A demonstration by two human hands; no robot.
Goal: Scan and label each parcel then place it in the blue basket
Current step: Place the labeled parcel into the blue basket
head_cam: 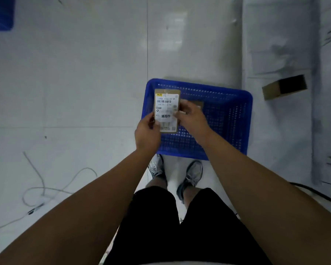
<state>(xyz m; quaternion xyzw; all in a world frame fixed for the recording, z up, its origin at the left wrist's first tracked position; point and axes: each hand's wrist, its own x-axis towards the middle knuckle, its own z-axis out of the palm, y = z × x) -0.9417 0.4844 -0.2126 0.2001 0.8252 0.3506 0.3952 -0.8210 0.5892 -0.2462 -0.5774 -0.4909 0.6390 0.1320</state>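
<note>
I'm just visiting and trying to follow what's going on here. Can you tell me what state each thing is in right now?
Parcel: held above the basket, label side up, label already on.
Left hand: gripping the parcel's lower left edge.
Right hand: gripping the parcel's right edge.
Blue basket: on the floor, open; another brown parcel seems to lie inside, mostly hidden.
Cardboard box: lying on its side, open end showing.
White cable: loose and looped on the floor.

Between the gripping fingers, the parcel [167, 109] looks like matt brown cardboard under a smooth white paper label [165, 109]; below it, the blue basket [227, 119] is perforated plastic.
</note>
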